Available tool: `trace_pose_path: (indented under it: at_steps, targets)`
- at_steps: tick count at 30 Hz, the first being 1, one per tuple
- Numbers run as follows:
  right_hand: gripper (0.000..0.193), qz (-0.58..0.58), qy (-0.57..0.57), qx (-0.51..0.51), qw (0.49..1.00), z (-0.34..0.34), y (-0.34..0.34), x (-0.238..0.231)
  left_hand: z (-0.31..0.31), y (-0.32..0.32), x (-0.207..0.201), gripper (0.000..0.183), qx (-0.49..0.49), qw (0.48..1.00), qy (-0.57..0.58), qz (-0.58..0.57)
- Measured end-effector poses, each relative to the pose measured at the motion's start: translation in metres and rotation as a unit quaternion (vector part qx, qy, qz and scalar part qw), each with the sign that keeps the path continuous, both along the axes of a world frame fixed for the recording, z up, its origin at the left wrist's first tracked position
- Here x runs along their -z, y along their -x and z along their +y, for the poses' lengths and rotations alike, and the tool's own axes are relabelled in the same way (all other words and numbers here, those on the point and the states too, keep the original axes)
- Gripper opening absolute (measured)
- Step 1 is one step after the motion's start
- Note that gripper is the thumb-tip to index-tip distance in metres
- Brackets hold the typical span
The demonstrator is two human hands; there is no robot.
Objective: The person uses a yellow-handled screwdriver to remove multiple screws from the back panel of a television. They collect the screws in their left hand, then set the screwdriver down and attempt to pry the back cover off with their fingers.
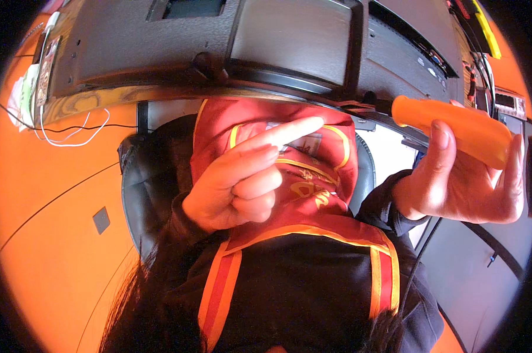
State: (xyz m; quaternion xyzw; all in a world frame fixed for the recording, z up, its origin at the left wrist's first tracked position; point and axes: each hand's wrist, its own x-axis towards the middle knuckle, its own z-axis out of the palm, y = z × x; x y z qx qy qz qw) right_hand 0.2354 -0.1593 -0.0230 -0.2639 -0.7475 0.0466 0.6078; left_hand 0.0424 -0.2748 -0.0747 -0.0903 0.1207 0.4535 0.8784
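Note:
My right hand [463, 179] grips an orange screwdriver handle [454, 126], held level with its tip pointing left toward the underside of a dark grey flat device [160, 47] that lies across a wooden board. My left hand [242, 176] holds nothing; its index finger points up and right toward the device's lower edge, and the other fingers are curled. Below both hands lies my red vest with yellow trim [301, 182] over a black top.
A black chair [142, 182] stands under me on an orange floor [48, 200]. White and black cables [72, 129] trail at the left. More dark equipment and orange surfaces [489, 88] sit at the upper right.

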Motion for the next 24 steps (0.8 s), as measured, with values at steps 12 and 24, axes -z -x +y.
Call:
trace_pose_path:
  at_steps: [12,24]
  targets:
    - [0.052,-0.087,0.046,-0.051,0.994,0.004,0.006,-0.01,-0.005,-0.003,-0.022,0.029,0.03,0.989,-0.1,0.109]
    - [0.048,-0.08,0.017,-0.091,0.992,0.007,0.005,-0.011,0.015,-0.002,0.036,0.02,0.05,0.992,-0.048,0.108]
